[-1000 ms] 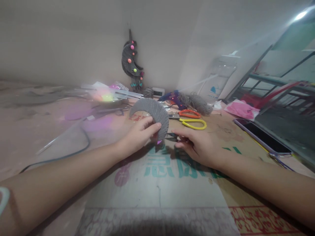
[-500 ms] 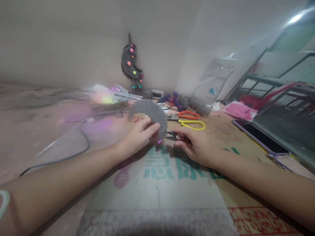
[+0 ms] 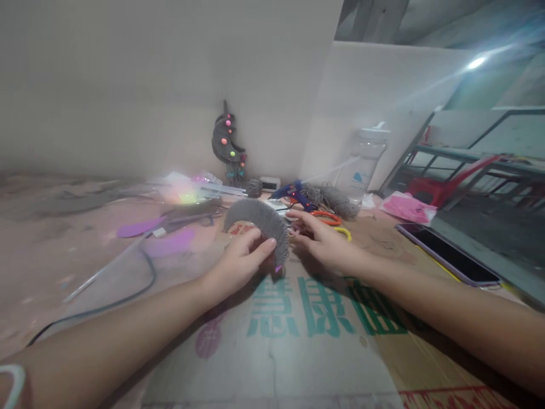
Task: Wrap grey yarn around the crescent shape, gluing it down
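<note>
A grey yarn-wrapped crescent arches above the cardboard, with a bit of purple showing at its lower tip. My left hand grips its inner edge near that tip, thumb on the front. Close to the crescent's right side, my right hand has its fingers apart, and I see nothing clearly held. Partly behind that hand lie the scissors with one orange and one yellow handle; their blades are hidden by it.
Behind are a blue glue gun, grey yarn and a clear bottle. A decorated dark crescent hangs on the wall. Purple pieces and a cable lie left; a phone and pink packet lie right.
My right hand has moved up and slightly left, over the orange-and-yellow scissors. The dark blades seen at its fingertips no longer show. My left hand keeps hold of the crescent; the view has tilted up.
</note>
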Demonstrator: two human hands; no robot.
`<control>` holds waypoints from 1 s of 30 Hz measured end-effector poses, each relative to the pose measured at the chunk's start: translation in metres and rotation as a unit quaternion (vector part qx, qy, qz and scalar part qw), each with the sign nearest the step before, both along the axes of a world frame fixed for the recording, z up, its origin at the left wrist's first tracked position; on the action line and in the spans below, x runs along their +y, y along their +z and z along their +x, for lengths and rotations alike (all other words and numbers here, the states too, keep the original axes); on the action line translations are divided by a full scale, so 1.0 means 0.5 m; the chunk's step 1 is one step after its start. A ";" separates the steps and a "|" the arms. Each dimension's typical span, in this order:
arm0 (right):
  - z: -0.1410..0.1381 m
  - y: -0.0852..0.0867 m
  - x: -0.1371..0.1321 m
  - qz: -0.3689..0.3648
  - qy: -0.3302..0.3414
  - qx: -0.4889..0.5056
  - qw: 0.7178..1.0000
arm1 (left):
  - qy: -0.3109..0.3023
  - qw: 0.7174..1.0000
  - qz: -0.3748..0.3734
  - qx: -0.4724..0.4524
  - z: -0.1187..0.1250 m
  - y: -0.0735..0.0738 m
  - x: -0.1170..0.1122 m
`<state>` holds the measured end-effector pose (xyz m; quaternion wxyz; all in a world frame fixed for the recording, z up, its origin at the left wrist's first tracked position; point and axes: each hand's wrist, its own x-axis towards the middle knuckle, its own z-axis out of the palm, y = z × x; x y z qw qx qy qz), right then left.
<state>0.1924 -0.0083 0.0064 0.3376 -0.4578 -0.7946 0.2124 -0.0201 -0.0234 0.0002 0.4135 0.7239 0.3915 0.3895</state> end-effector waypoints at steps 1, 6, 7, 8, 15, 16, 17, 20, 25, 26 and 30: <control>-0.016 0.004 0.008 -0.032 0.030 0.031 0.999 | -0.014 1.000 -0.006 -0.010 0.001 -0.002 0.000; -0.071 0.038 0.032 -0.055 0.051 0.163 0.984 | -0.062 0.996 -0.034 -0.056 0.002 -0.012 0.003; -0.071 0.044 0.032 -0.067 0.055 0.177 0.980 | -0.064 0.996 -0.031 -0.058 0.002 -0.014 0.005; -0.069 0.048 0.030 -0.087 0.065 0.180 0.978 | -0.062 0.996 -0.026 -0.059 0.001 -0.016 0.008; -0.051 0.055 -0.002 -0.179 0.178 0.121 0.960 | -0.081 0.994 -0.024 -0.067 -0.001 -0.027 0.011; -0.052 0.056 -0.005 -0.189 0.193 0.127 0.954 | -0.080 0.994 -0.022 -0.069 -0.001 -0.025 0.010; -0.054 0.057 -0.008 -0.196 0.205 0.131 0.950 | -0.072 0.995 -0.015 -0.070 0.000 -0.022 0.008; -0.058 0.058 -0.010 -0.179 0.218 0.109 0.953 | -0.030 0.996 0.011 -0.081 0.001 -0.011 0.008; -0.049 0.054 0.009 -0.087 0.157 0.014 0.984 | -0.017 0.994 -0.008 -0.111 0.003 -0.011 0.016; -0.047 0.054 0.013 -0.086 0.138 -0.007 0.987 | -0.020 0.993 -0.011 -0.113 0.003 -0.013 0.018; -0.047 0.057 0.018 -0.118 0.091 -0.037 0.988 | -0.009 0.994 -0.009 -0.110 0.003 -0.010 0.015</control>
